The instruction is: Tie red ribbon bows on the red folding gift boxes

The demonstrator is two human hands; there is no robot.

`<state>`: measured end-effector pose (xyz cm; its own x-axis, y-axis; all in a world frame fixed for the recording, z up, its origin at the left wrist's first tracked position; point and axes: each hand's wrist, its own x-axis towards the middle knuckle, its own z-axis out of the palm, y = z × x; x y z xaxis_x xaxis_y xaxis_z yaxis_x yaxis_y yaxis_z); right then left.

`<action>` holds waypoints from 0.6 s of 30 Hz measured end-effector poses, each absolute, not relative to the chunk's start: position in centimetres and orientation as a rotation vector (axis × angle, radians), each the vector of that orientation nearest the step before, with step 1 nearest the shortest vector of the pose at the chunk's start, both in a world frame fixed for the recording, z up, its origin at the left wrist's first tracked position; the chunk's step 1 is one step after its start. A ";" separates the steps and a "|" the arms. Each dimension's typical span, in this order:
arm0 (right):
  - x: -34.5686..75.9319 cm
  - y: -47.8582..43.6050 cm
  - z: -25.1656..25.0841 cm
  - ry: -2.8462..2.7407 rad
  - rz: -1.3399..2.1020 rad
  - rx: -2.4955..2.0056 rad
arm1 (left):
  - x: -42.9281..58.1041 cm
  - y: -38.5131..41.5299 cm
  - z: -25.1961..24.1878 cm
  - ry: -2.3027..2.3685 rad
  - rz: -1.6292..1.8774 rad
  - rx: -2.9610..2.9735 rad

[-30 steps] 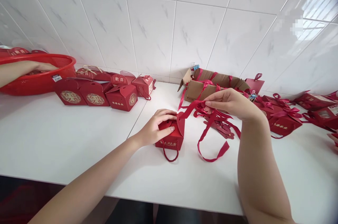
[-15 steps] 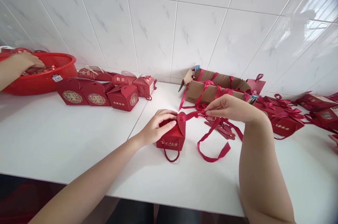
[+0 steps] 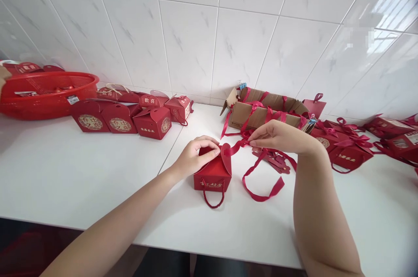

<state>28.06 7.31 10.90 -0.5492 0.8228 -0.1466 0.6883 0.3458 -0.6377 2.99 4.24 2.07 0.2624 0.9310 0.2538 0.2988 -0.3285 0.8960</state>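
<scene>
Red cardboard gift box (image 3: 214, 173) is sitting mid-desk (image 3: 81, 172), with the left hand (image 3: 196, 157) curling its fingers down over the flaps. The right hand (image 3: 281, 136), having dropped nearer the box, is pinching the red satin ribbon (image 3: 273, 189) between closed fingers by the rounded flap, so tying seems to be advancing.

**White bench carrying red boxes and ribbon**

The white bench (image 3: 81, 172) is stretching across the lower half of the frame. A red basket (image 3: 48, 103) is sitting at the upper left edge, with a row of red gift boxes (image 3: 120, 118) lining up just beside it toward the centre. A small red box (image 3: 213, 172) is standing upright at centre frame, its cord handle drooping onto the surface. Just right of it, a loose red ribbon (image 3: 272, 190) is looping on the bench. Behind, a cardboard box (image 3: 237, 119) is lying open, and ribbon-tied red boxes (image 3: 346, 153) are crowding the right edge.
</scene>
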 end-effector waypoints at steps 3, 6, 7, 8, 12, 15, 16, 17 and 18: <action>27.8 7.2 10.9 -2.409 1.003 -1.372 | 3.2 4.1 2.2 1.142 1.093 1.781; 27.8 7.2 10.8 -2.426 0.992 -1.379 | 3.0 4.0 2.4 1.119 1.128 1.722; 27.9 7.2 10.8 -2.433 0.986 -1.382 | 2.9 3.9 2.4 1.100 1.150 1.688; 27.9 7.2 10.8 -2.437 0.970 -1.384 | 2.7 4.0 2.4 1.075 1.176 1.651; 27.0 6.9 10.6 -2.350 0.842 -1.364 | 1.9 4.3 2.6 0.919 1.302 1.512; 24.8 6.5 9.9 -2.268 0.872 -1.254 | 1.7 4.6 2.7 0.811 1.342 1.417; 23.9 6.4 9.6 -2.267 0.914 -1.194 | 1.7 4.6 2.8 0.786 1.347 1.389; 23.0 6.4 9.2 -2.269 0.960 -1.137 | 1.7 4.6 2.8 0.759 1.353 1.366; 22.2 6.4 8.8 -2.275 1.011 -1.088 | 1.7 4.6 2.8 0.736 1.361 1.355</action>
<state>22.24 6.41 8.81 -0.6047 0.7942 0.0601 0.4878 0.4290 -0.7603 1.71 4.59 2.76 0.1691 0.9311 0.3230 -0.2392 -0.2792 0.9300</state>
